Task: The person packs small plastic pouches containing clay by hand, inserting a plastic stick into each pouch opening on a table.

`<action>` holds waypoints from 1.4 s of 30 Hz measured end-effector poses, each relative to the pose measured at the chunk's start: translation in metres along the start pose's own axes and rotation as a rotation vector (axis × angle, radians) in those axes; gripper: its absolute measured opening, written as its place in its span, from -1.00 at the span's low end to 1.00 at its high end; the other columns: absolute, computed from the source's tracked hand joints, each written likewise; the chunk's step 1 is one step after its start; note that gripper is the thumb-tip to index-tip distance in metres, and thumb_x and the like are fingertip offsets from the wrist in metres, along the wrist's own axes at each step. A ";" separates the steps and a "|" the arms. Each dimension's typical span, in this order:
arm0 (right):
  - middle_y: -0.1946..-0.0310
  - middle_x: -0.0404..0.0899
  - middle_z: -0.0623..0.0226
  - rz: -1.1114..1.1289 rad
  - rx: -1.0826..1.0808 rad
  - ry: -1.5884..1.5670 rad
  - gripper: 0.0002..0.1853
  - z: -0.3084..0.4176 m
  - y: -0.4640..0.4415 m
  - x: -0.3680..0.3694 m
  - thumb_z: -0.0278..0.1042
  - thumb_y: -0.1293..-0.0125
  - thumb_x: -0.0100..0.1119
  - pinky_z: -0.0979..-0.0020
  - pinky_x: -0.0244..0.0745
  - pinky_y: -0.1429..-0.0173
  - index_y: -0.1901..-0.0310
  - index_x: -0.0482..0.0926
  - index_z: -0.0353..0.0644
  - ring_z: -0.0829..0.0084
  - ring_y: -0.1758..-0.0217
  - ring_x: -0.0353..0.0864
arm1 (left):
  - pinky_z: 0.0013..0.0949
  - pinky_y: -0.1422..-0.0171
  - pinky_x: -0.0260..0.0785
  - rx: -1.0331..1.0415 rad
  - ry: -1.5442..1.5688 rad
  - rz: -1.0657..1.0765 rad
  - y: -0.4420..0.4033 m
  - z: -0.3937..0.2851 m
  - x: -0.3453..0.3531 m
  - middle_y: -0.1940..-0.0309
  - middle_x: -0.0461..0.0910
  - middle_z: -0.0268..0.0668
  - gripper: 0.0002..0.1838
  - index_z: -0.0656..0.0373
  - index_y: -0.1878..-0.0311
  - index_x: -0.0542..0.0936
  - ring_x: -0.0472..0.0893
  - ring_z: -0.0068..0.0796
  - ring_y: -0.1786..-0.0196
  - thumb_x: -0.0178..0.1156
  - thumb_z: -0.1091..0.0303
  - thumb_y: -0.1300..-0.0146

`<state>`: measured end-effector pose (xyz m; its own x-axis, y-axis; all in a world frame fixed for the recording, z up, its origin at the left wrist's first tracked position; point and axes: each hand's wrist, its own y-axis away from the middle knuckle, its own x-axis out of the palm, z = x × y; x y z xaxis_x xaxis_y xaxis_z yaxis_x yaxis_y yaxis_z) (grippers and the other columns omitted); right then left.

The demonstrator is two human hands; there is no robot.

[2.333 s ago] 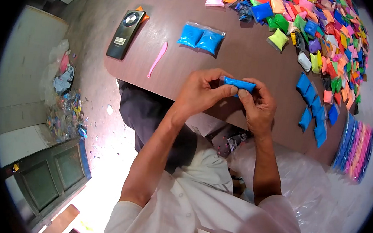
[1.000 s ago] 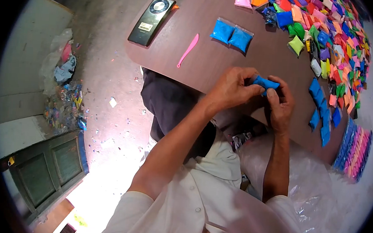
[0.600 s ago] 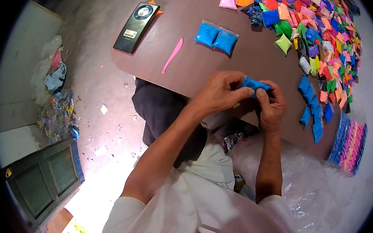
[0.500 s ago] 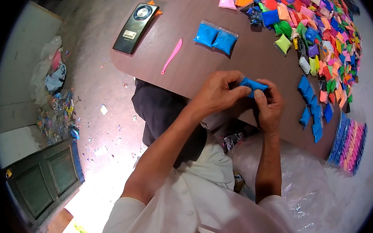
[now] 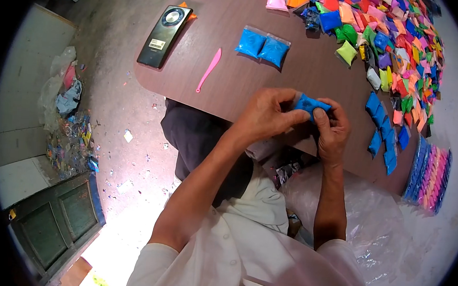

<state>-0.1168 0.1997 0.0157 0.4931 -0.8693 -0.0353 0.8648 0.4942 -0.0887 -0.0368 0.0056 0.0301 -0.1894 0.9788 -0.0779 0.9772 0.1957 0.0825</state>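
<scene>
Between my two hands, over the table's near edge, is a small blue packet. My left hand pinches its left end between thumb and fingers. The right end is held by my right hand, its thumb pressed on the front of the packet. Two joined blue packets lie flat on the brown table beyond my hands. A pink plastic tool rests to their left. Several blue packets lie in strips to the right of my right hand.
A dark phone lies at the table's left, an orange piece under its top end. Many coloured packets are heaped at the upper right. Bundled pink and blue tools sit at the right edge. Clear plastic is beside my right forearm.
The camera view has shifted, moving everything in the frame. The blue packet stays in both hands, its shape more squeezed and bent than at first. The objects on the table keep their places.
</scene>
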 end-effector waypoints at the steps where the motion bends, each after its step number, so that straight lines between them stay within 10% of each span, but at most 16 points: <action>1: 0.06 0.68 0.41 0.008 0.002 -0.014 -0.70 0.001 0.000 0.001 -0.37 -0.54 0.37 0.56 0.53 -0.07 -0.20 0.65 -0.28 0.65 0.04 0.62 | -0.41 0.22 0.51 -0.014 0.065 -0.011 -0.001 0.003 0.001 0.41 0.70 -0.40 -0.78 0.32 0.20 0.72 0.61 -0.69 0.30 0.51 0.35 -0.29; 42: 0.07 0.68 0.41 0.067 -0.010 0.080 -0.69 0.003 -0.002 0.004 -0.33 -0.52 0.39 0.51 0.55 -0.09 -0.18 0.65 -0.28 0.61 0.06 0.62 | -0.47 0.10 0.57 0.024 0.135 -0.017 -0.001 0.011 -0.005 0.29 0.76 -0.38 -0.79 0.27 0.01 0.76 0.68 -0.67 0.20 0.43 0.35 -0.42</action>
<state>-0.1162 0.1957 0.0187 0.5406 -0.8326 -0.1207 0.8287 0.5517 -0.0939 -0.0356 -0.0002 0.0200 -0.2155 0.9749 0.0556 0.9755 0.2123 0.0582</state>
